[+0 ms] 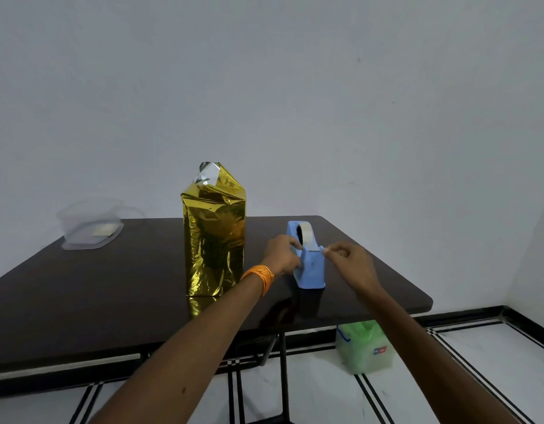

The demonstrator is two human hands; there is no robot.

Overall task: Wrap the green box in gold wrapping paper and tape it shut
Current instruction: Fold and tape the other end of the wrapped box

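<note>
Left wrist: band of orange threads (260, 275), wound in many strands. Left hand (283, 255): grip closed on the left flank of the tape dispenser (310, 269), fingers curled over its top edge. The dispenser is smooth pale-blue moulded plastic, wedge-shaped with a flared foot, and carries a roll of translucent tape (304, 231) in its rear cradle. Right hand (350, 261): grip closed to a pinch, thumb and forefinger together on the tape end (325, 250) just beside the cutter, other fingers curled. Gold-wrapped box (214, 237): tall, rectangular, upright on the table just left of the dispenser. It is sheathed in crinkled, mirror-bright gold foil paper. The upper end is gathered into a crumpled slanting peak where the silver reverse shows, and the left forearm crosses its lower right corner. Container (90, 228): clear, thin plastic with rounded corners, at the far left corner of the table, well apart from the box. A pale flat item lies inside, too blurred to identify. Table (96, 295): dark brown glossy top with rounded corners, on dark metal legs. Floor (479, 362): white glossy tile with black inlaid stripes and a black skirting. Green plastic bag (364, 347): soft, translucent, on the floor under the table's right edge. Wall (326, 102): plain, matt, pale grey.
</note>
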